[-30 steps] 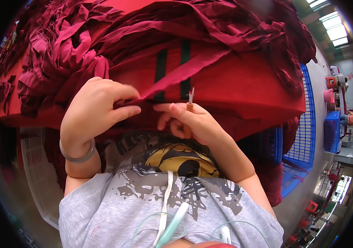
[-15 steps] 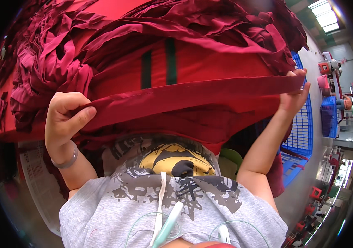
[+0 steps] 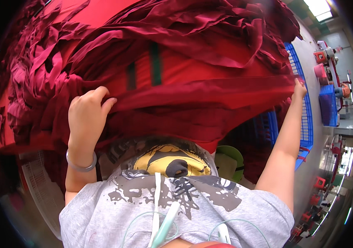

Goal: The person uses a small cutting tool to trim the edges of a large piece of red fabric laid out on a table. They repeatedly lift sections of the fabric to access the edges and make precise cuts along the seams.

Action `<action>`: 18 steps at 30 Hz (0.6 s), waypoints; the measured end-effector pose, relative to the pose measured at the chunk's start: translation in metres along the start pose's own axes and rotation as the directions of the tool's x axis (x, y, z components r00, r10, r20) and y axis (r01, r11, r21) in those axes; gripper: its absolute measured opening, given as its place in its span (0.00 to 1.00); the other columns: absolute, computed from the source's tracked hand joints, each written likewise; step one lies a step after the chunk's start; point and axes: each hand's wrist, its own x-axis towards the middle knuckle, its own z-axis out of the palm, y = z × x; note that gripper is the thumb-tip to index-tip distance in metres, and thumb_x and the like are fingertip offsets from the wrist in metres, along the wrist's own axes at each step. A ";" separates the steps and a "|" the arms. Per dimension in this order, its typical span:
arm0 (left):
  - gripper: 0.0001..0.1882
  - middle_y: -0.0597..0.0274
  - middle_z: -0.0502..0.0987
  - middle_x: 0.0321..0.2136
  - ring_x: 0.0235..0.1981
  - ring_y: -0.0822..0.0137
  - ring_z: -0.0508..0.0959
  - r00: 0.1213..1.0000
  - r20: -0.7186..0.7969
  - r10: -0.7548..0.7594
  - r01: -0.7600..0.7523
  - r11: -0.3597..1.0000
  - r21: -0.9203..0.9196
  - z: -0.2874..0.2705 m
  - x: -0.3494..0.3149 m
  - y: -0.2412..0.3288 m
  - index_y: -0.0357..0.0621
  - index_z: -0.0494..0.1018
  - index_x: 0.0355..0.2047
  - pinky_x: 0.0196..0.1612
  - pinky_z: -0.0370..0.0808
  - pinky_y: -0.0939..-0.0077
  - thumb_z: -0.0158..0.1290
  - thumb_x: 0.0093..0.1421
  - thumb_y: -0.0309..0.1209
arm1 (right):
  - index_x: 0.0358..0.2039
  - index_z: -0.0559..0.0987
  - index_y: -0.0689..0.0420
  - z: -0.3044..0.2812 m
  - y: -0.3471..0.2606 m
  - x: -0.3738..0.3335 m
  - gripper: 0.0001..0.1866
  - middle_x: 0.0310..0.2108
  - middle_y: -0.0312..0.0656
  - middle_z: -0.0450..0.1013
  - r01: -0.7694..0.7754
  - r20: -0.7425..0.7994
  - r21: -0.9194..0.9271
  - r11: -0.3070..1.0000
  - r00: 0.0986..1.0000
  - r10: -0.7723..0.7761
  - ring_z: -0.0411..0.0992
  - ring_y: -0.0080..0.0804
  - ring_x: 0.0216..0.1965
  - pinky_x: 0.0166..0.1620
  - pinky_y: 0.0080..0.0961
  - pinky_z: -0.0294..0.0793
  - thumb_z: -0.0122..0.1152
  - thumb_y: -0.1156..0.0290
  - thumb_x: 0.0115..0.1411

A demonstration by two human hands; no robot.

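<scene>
A long dark red fabric strip (image 3: 209, 87) stretches across in front of me between my two hands. At its right end, my right hand (image 3: 300, 88) is closed on the strip, with the arm held out to the side. My left hand (image 3: 88, 115), wearing a grey bangle (image 3: 81, 167) on the wrist, has its thumb and fingers curled together at the strip's left part. Its palm side is hidden. Behind the strip lies a large heap of similar crumpled dark red strips (image 3: 160, 31), over a bright red cloth (image 3: 193, 62) with two dark green bands.
A blue plastic crate (image 3: 306, 111) stands to the right, beyond the cloth. Below the cloth's edge is a green round stool seat (image 3: 231, 159). A white perforated basket (image 3: 40, 177) is at the lower left. Red stools (image 3: 320, 56) and worktables line the room further right.
My right hand has moved slightly down, its fingers closing tighter. My left hand has shifted right and turned its back toward me. The strip now hangs more level and looks folded narrower.
</scene>
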 end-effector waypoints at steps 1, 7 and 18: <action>0.09 0.59 0.79 0.28 0.29 0.54 0.78 1.000 -0.009 -0.010 0.010 1.000 -0.001 0.003 0.001 0.002 0.44 0.76 0.31 0.36 0.70 0.64 0.60 0.54 0.36 | 0.35 0.84 0.55 -0.001 -0.002 -0.005 0.17 0.34 0.44 0.80 0.148 0.005 -0.136 0.980 0.989 -0.149 0.78 0.42 0.34 0.40 0.36 0.75 0.66 0.55 0.53; 0.08 0.58 0.78 0.27 0.30 0.55 0.77 0.999 -0.046 -0.002 0.002 1.000 -0.008 0.002 -0.004 0.008 0.42 0.75 0.32 0.37 0.70 0.64 0.58 0.56 0.33 | 0.37 0.85 0.55 0.002 -0.018 -0.037 0.19 0.39 0.47 0.80 0.014 -0.067 -0.263 0.965 0.997 -0.033 0.78 0.43 0.43 0.45 0.36 0.75 0.68 0.55 0.50; 0.17 0.58 0.75 0.47 0.51 0.55 0.73 0.956 -0.199 0.217 -0.211 0.976 0.051 0.017 -0.016 0.040 0.42 0.76 0.46 0.56 0.67 0.60 0.58 0.55 0.26 | 0.48 0.78 0.61 -0.001 -0.064 -0.066 0.30 0.42 0.56 0.77 0.044 -0.018 -0.472 0.881 0.998 -0.060 0.75 0.50 0.48 0.50 0.39 0.72 0.52 0.46 0.61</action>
